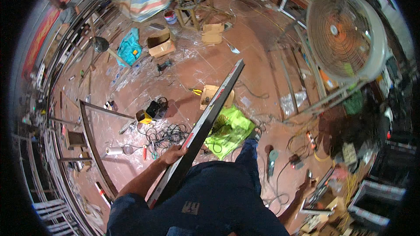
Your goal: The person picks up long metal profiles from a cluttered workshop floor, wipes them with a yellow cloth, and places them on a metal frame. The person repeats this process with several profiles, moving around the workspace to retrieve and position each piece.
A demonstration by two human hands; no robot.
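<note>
My left hand is wrapped round a long rectangular metal tube, dark on one side, with a pale, red-marked film along the other. The tube runs slanting across my front, its far end raised toward the middle of the room and its near end beside my left arm. Off to the right, my right hand is closed, with a small greyish thing at its fingertips that I cannot make out. Beside that hand lie a dark bar-shaped tool and loose items. An angle grinder rests on the floor between that hand and my leg.
A large round fan stands at the far right. Before me lie a bright yellow-green cloth, an open cardboard box and tangled black cable. A metal frame stands at left. Another open box sits farther off.
</note>
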